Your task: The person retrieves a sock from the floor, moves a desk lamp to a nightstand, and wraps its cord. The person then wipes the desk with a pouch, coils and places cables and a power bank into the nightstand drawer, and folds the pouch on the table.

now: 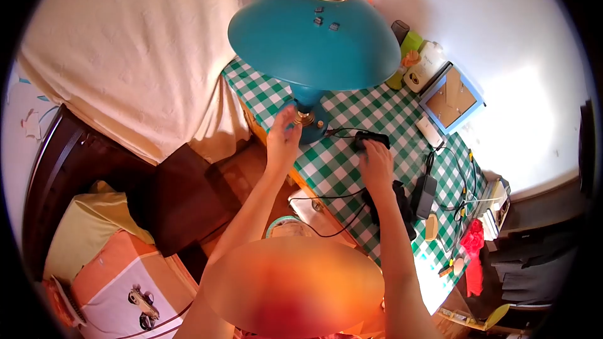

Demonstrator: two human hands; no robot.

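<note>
The teal lamp (pixel 308 50) stands upright on the green-and-white checked counter (pixel 336 166), its round base (pixel 314 135) close to the counter's left edge. At the near left side of that base, below the lamp's shade (pixel 352 56), is the left hand (pixel 282 141). Its grip is partly open, thumb and fingers parted and curved toward the brass collar, touching the lamp or just beside it; how firmly it bears there, I cannot tell.

To the right of the lamp's base, the right hand (pixel 378 164) reaches forward with its fingertips on a small black object (pixel 375 139). The bent fingers cover part of this object, so whether the grip closes on it or only rests there cannot be told. A thin dark cord (pixel 342 130) lies on the counter between the lamp's base and the black object.

As for progress, the lamp looks whole and set on its base, so that part seems done. The handling of the black object seems unfinished, since the fingers are on it and the cord lies loose.

Farther right of the lamp and nearer the person lie a black adapter (pixel 424 196) and a dark bundle (pixel 398 213). Right of the lamp's shade, a blue-edged frame (pixel 453 99) stands beside a white bottle (pixel 427 66).
</note>
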